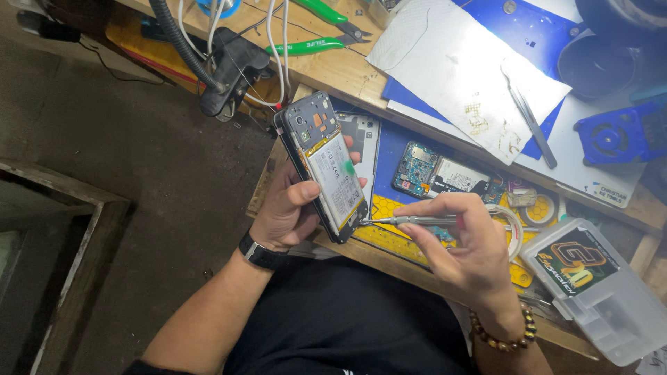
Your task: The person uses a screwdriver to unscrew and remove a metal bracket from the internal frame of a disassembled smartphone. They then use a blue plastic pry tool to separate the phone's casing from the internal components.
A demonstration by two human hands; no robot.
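above the near edge of the bench, my left hand [288, 208] holds an opened phone [325, 165], fingers wrapped round its sides, thumb on the near edge. the phone is tilted, back cover off, showing a dark frame, small orange parts near the top and a long pale battery with a yellow border and a green dot. my right hand [462, 243] pinches a thin metal screwdriver [410, 221], fingers closed tight on its shaft, the tip touching the phone's lower corner. a black watch band sits on my left wrist, a bead bracelet on my right. on the bench beyond lie a circuit board [417, 167], tweezers [529, 118] on white paper, green-handled pliers [316, 28] and a clear plastic box [604, 292].
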